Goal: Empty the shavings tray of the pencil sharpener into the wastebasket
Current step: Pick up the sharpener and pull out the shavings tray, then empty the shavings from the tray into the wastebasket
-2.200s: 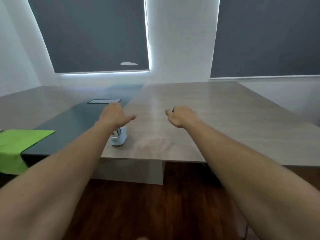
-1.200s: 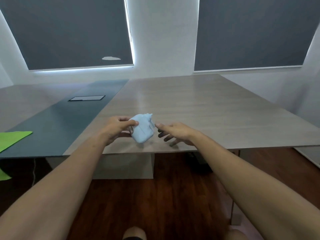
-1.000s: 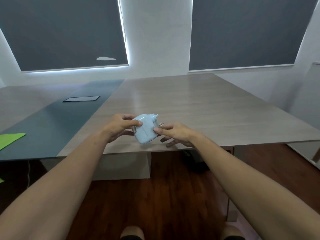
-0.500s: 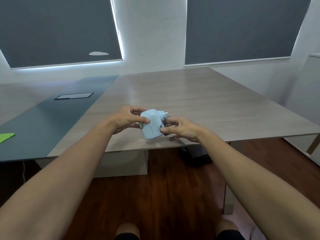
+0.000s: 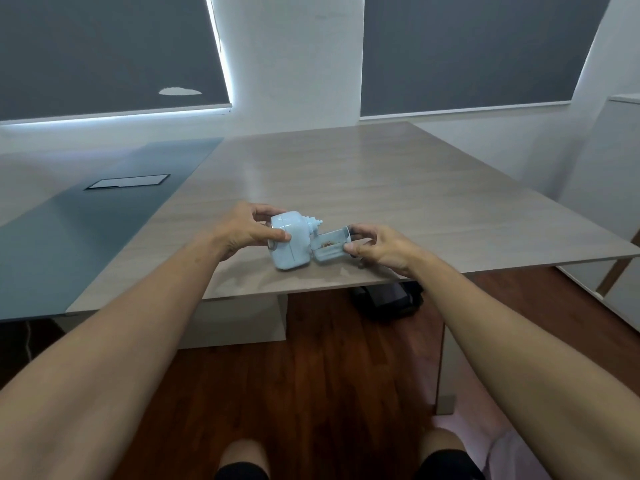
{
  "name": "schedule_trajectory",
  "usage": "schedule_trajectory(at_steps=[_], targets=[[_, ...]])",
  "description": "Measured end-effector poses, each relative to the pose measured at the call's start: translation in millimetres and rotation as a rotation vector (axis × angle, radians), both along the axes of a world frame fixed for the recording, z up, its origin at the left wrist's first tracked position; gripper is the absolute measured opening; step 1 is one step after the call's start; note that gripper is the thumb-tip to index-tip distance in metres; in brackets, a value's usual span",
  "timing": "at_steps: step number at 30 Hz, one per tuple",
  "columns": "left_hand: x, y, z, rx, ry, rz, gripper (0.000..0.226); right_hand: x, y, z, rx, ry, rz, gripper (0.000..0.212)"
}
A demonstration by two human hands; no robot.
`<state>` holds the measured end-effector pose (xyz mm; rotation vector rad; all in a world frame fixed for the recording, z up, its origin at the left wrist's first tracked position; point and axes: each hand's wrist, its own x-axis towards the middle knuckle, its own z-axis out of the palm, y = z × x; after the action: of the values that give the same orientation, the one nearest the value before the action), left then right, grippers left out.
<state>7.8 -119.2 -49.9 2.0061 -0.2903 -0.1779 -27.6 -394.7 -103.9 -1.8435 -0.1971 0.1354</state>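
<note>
left hand [image 5: 244, 230] grips pencil sharpener [image 5: 289, 240] | right hand [image 5: 379, 245] pinches shavings tray [image 5: 329, 250]

Dim, soft, wide-angle edge distortion.

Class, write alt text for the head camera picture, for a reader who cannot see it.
A person's left hand holds a pale blue pencil sharpener above a wooden table, while the right hand pulls its shavings tray out sideways, brown shavings visible inside. Dark window blinds hang behind; no wastebasket is in view.
</note>
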Motion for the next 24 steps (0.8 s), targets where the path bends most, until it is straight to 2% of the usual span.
schedule_trajectory(at_steps=[4,7,13,17,20,22,24], targets=[[4.6,-6.8,-5.6,0.02,-0.038,0.065,0.057,4.8,-9.0,-4.7,-0.061,-0.055,-0.075,0.054],[6.3,-12.1,-9.0,0.014,-0.069,0.099,0.049,3.6,-10.7,-3.9,-0.044,-0.076,-0.12,0.052],[6.5,-17.7,-10.7,0.052,-0.091,0.114,0.051,3.3,-12.7,-6.1,-0.013,-0.103,-0.192,0.054],[4.4,-21.0,-8.7,0.098,-0.088,0.117,0.065,-2.6,-15.2,-4.8,0.022,-0.105,-0.216,0.052],[-1.4,-28.0,-1.6,0.151,-0.131,0.142,0.079,-11.6,-20.2,-1.6,0.043,-0.098,-0.226,0.041],[-11.6,-36.8,7.5,0.172,-0.185,0.174,0.081,-22.6,-26.8,3.2,0.044,-0.1,-0.244,0.035],[-21.8,-48.8,17.9,0.206,-0.256,0.211,0.08,-34.6,-34.7,10.1,0.033,-0.106,-0.267,0.042]])
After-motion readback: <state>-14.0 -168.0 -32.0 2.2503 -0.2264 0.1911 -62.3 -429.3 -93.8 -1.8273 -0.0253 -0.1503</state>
